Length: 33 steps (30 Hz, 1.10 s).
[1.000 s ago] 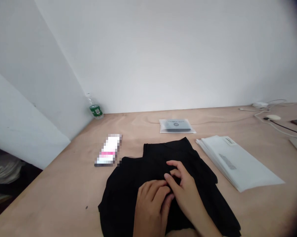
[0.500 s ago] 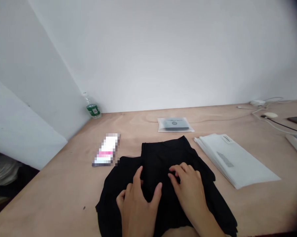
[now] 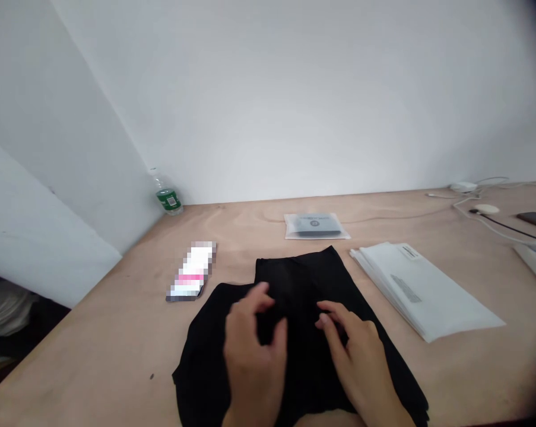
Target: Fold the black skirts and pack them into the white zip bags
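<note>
A black garment (image 3: pixel 294 284) lies spread on the wooden table (image 3: pixel 116 332) right in front of me. My left hand (image 3: pixel 254 362) rests on the middle of it, fingers apart and slightly curled over the fabric. To its right my right hand (image 3: pixel 359 356) lies on the cloth too, fingers stretched forward and pressing down. Neither hand has a piece of fabric lifted.
A stack of white flat bags (image 3: pixel 423 290) lies to the right of the garment. A clear packet with a dark item (image 3: pixel 314 225) sits behind it, a blurred-out flat object (image 3: pixel 191 279) to the left, a green-labelled bottle (image 3: pixel 165 193) in the corner. Cables and small devices (image 3: pixel 485 209) lie far right.
The hands were together at the garment's centre a second ago, then parted. The left moved forward up the fabric, the right slid back toward me and to the right.
</note>
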Each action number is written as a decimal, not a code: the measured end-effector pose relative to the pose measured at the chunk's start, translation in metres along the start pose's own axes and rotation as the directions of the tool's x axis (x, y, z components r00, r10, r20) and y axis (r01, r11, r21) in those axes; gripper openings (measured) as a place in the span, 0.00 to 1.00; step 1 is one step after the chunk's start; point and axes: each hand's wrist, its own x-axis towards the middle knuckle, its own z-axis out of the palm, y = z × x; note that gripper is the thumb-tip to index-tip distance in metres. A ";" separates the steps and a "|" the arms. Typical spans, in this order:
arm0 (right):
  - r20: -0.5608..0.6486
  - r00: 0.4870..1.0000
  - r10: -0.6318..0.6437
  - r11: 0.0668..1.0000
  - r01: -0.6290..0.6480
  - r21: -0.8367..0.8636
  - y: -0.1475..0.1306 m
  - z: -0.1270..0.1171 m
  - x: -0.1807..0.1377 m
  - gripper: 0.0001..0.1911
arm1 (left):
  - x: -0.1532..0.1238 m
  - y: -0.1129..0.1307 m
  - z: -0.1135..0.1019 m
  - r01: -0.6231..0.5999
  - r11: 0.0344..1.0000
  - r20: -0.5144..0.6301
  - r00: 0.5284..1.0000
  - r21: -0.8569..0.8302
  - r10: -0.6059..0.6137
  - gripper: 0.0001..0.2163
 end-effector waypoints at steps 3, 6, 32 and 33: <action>-0.011 0.991 0.137 0.988 -0.136 0.072 0.006 -0.005 0.003 0.17 | -0.012 0.006 0.014 -0.265 0.963 0.197 0.943 -0.046 0.269 0.18; 0.021 0.976 0.217 0.967 -0.218 0.132 0.008 -0.007 0.006 0.19 | -0.023 0.002 0.016 -0.263 0.965 0.271 0.928 -0.004 0.254 0.18; -0.069 0.998 -0.007 0.971 -0.010 -0.237 0.022 0.001 0.003 0.12 | -0.033 0.001 0.019 -0.268 0.960 0.340 0.913 0.081 0.226 0.11; -0.060 0.998 -0.012 0.968 -0.003 -0.252 0.024 0.003 0.003 0.12 | -0.031 0.004 0.019 -0.290 0.950 0.359 0.904 0.111 0.234 0.12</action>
